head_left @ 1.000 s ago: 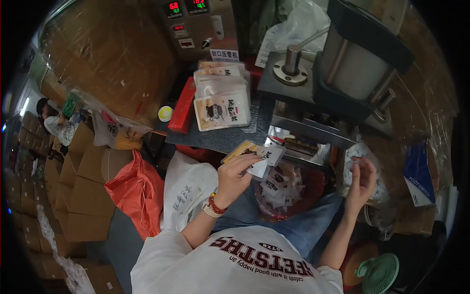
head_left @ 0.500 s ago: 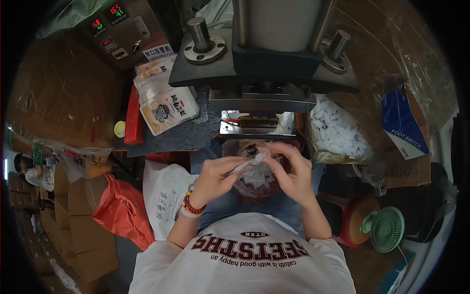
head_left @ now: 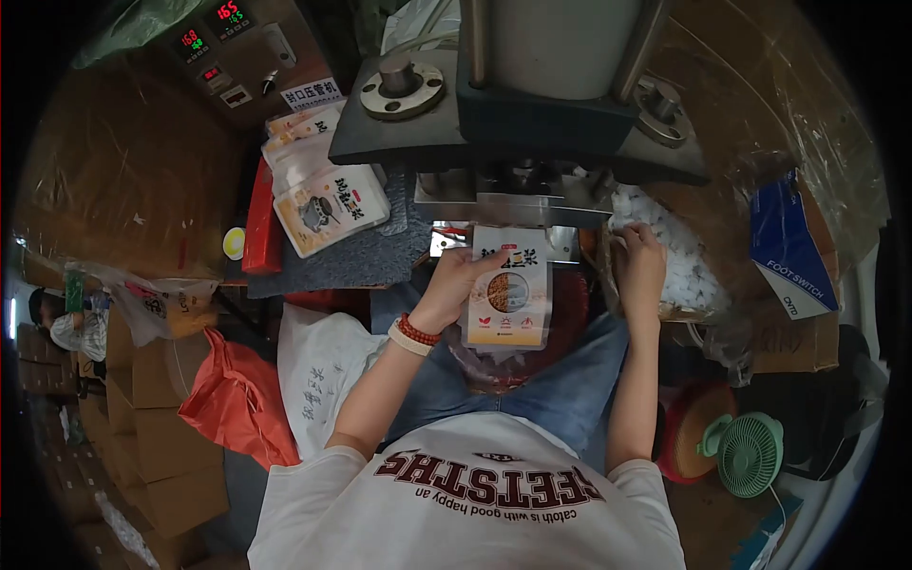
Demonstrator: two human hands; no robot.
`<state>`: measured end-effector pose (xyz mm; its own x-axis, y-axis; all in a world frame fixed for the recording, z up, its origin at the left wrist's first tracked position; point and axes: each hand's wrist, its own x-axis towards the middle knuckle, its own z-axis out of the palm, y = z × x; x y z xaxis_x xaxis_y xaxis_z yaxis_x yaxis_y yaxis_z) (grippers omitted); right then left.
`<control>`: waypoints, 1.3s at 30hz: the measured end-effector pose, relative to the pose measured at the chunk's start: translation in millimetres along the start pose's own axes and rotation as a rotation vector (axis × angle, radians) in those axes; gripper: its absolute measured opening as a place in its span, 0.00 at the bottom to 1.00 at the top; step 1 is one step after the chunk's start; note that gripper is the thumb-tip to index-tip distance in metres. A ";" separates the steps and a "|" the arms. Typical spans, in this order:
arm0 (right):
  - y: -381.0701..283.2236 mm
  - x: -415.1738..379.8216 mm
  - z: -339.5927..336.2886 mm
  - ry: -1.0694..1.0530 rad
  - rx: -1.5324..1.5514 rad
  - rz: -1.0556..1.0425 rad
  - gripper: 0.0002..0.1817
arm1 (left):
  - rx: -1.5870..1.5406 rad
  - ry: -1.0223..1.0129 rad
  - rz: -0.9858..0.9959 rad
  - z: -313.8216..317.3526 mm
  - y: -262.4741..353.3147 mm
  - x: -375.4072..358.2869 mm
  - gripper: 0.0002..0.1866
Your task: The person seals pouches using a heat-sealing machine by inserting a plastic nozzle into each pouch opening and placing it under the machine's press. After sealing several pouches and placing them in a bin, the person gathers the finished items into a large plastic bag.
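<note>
My left hand (head_left: 454, 293) pinches a printed pouch (head_left: 508, 318) by its left side, thumb across the front. The pouch is white and orange with a round picture of grains, and its upper end overlaps the metal jaws (head_left: 570, 204) of a press. Over on the right, my right hand (head_left: 640, 264) reaches into a box of small white plastic pieces (head_left: 679, 261), fingers bent together at its near left side. I cannot tell what these fingertips hold. Beneath the pouch, a red-rimmed round container (head_left: 570, 313) sits between the knees.
A stack of similar pouches (head_left: 332, 209) lies on a grey cloth (head_left: 366, 261) beside a red box (head_left: 260, 233). A control panel (head_left: 237, 57) stands behind them. At the right are a blue foot-switch box (head_left: 788, 247) and a green fan (head_left: 750, 454). Another person (head_left: 71, 332) is at far left.
Both hands were together over the container, handling a small whitish item. Now the left holds a pouch up at the press, and the right has moved to the box of white pieces.
</note>
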<state>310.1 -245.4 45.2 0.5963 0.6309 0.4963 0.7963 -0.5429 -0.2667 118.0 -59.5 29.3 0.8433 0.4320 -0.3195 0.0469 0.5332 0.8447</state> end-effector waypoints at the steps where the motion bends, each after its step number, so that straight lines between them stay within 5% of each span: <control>1: 1.8 -0.5 -0.2 -0.074 0.005 0.051 0.13 | 0.045 -0.006 -0.016 1.6 3.9 -3.6 0.13; 2: -2.1 0.1 -2.7 -0.146 0.013 0.102 0.13 | 0.049 0.014 -0.011 -5.3 7.1 -7.3 0.13; 4: -1.7 -1.3 -5.5 -0.118 -0.052 0.050 0.13 | 0.532 0.083 0.154 -23.3 18.1 -8.3 0.13; 5: 4.4 -3.1 -5.1 -0.145 -0.085 0.042 0.13 | 0.795 0.271 0.375 -55.0 19.9 -4.1 0.23; 7: 8.3 -6.5 -4.4 -0.178 -0.113 0.041 0.12 | 1.650 0.998 0.789 -76.9 48.4 -15.2 0.33; 8: 7.8 -6.7 -5.1 -0.129 -0.085 0.037 0.14 | 1.653 1.000 0.788 -97.6 44.8 -22.0 0.33; 10: 0.7 -2.7 -12.6 -0.074 -0.054 0.022 0.15 | 1.894 0.617 0.613 -133.6 19.2 -36.2 0.36; 13: -38.4 -4.0 -40.2 0.160 0.371 0.233 0.17 | 1.761 0.324 0.614 -121.8 17.5 -77.4 0.37; 15: -68.1 -11.5 -53.4 0.122 1.185 0.273 0.20 | 1.783 0.410 0.733 -120.2 13.2 -86.7 0.33; 18: -102.8 -26.0 -66.2 0.016 1.481 0.089 0.20 | 0.937 0.453 0.632 -92.3 18.6 -96.0 0.18; 19: -113.7 -29.7 -68.1 -0.010 1.608 0.066 0.17 | 0.930 0.441 0.630 -77.1 21.0 -98.5 0.18; 22: -132.1 -30.8 -45.4 -0.026 1.082 -0.323 0.14 | 1.145 0.301 0.962 -37.5 29.7 -106.3 0.21; 27: -130.4 -25.8 -57.7 -0.025 0.866 -0.454 0.14 | 1.235 0.151 1.049 -4.0 46.5 -112.6 0.23; 30: -119.7 -24.2 -58.3 -0.201 1.090 -0.371 0.16 | 1.008 -0.040 0.959 -0.2 40.5 -102.9 0.18; 32: -115.2 -23.9 -48.6 -0.215 0.912 -0.111 0.21 | 0.719 -0.078 0.416 -5.2 11.4 -76.0 0.10; 34: -108.1 -24.5 -49.1 -0.135 0.893 0.116 0.22 | 0.632 -0.057 0.337 -2.4 -7.3 -50.7 0.12; 36: -91.4 -19.6 -64.5 -0.047 0.883 0.268 0.18 | 0.129 0.051 0.131 2.4 -17.8 -31.5 0.12; 39: -49.4 -4.8 -62.8 0.248 0.199 0.072 0.12 | -0.011 0.048 0.067 2.0 -4.8 -12.4 0.12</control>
<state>261.5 -256.4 107.9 0.6287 0.4269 0.6500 0.7715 -0.4470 -0.4527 108.3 -68.8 30.1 0.8176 0.5013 -0.2831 -0.0146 0.5097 0.8602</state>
